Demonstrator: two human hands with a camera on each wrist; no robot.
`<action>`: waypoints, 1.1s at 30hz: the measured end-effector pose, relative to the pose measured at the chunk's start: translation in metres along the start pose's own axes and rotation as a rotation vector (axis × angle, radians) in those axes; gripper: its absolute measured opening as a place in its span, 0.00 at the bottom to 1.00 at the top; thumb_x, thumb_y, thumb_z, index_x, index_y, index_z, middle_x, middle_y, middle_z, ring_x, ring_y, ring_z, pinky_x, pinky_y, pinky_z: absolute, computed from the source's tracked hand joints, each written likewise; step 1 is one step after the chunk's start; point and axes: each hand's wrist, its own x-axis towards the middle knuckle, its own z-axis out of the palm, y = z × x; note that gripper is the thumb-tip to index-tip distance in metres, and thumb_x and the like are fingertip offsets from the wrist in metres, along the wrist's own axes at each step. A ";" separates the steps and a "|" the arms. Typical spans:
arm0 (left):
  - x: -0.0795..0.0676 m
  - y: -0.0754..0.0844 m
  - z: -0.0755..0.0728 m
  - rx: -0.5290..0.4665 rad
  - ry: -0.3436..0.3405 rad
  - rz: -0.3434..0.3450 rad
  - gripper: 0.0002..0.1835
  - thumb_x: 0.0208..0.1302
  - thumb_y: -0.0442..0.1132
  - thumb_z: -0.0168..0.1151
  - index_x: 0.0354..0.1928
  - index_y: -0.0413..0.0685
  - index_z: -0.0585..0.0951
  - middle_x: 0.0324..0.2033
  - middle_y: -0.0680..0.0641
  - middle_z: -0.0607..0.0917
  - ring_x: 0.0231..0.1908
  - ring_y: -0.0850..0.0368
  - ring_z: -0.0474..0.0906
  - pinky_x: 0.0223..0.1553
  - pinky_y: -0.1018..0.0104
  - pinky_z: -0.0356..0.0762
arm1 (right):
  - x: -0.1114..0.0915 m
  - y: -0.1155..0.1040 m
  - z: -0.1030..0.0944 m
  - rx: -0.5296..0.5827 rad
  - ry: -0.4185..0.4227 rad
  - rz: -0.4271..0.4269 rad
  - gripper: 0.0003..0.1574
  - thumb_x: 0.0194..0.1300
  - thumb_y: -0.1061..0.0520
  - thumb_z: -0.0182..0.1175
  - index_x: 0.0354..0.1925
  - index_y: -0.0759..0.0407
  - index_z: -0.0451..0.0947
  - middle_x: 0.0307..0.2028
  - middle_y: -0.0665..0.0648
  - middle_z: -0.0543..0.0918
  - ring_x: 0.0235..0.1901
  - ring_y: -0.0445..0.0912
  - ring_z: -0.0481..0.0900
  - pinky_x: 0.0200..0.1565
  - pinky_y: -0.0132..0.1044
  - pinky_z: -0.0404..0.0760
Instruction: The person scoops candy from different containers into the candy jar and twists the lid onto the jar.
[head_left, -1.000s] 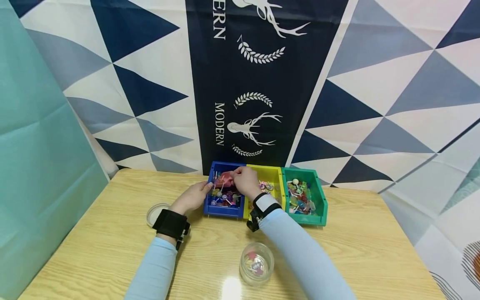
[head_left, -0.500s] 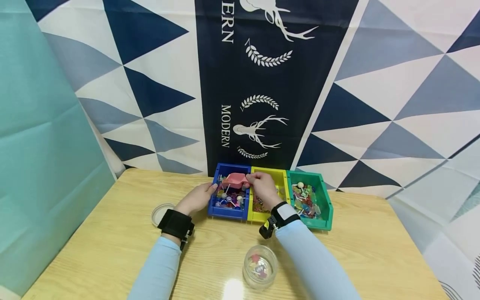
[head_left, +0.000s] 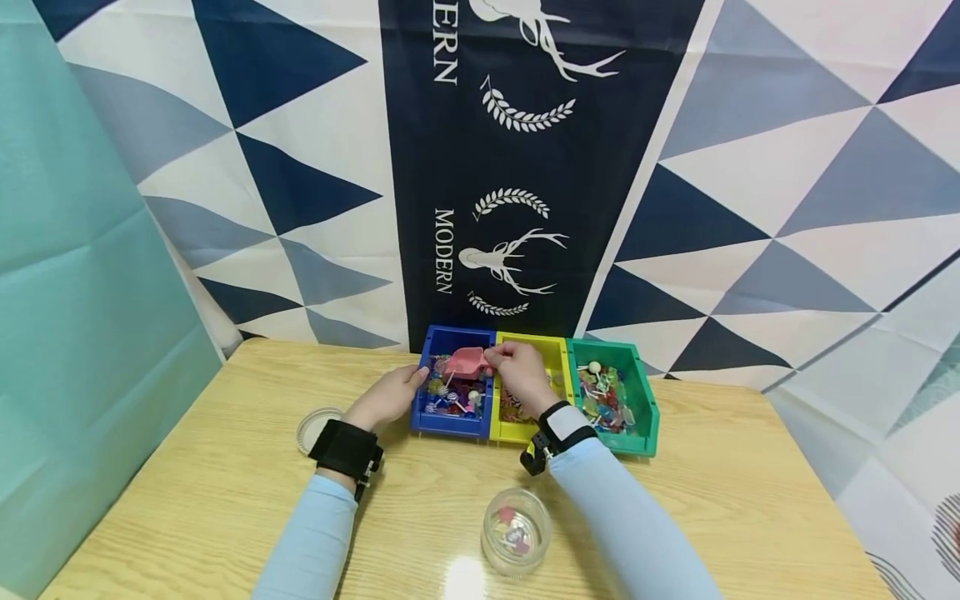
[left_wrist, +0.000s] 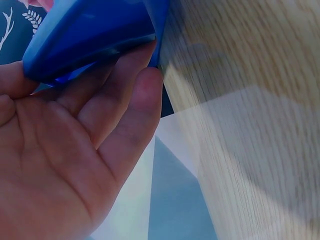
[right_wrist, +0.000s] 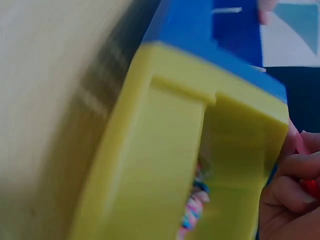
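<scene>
My right hand (head_left: pixel 523 377) pinches the handle of a pink scoop (head_left: pixel 467 363), which sits over the wrapped candies and lollipops (head_left: pixel 450 398) in the blue bin (head_left: pixel 450 427). At the bin's left side, my left hand (head_left: pixel 386 398) holds the rim. The left wrist view shows the thumb on the bin's edge and the other fingers against its outer wall (left_wrist: pixel 107 25). In the right wrist view, only part of the right hand (right_wrist: pixel 290 197) appears, beyond the yellow bin (right_wrist: pixel 150 150). Whether the scoop carries candy is too small to tell.
A yellow bin (head_left: pixel 513 432) and a green bin (head_left: pixel 624 443), both with candies, adjoin the blue one on its right. Nearer me stands a glass jar (head_left: pixel 487 546) with a few candies inside. A round lid (head_left: pixel 309 429) lies beside my left wrist. Patterned cloth hangs behind the table (head_left: pixel 225 500).
My right hand has drawn rightward from inside the blue bin to its right edge, and the pink scoop has come into clearer view. The left hand stays on the blue bin.
</scene>
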 end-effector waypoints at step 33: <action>0.001 0.000 0.002 0.019 0.010 0.034 0.29 0.75 0.51 0.31 0.67 0.39 0.62 0.62 0.39 0.68 0.63 0.45 0.59 0.63 0.52 0.56 | -0.006 -0.013 0.031 -1.203 0.042 -0.476 0.16 0.57 0.48 0.59 0.42 0.54 0.81 0.42 0.56 0.73 0.45 0.53 0.64 0.42 0.46 0.67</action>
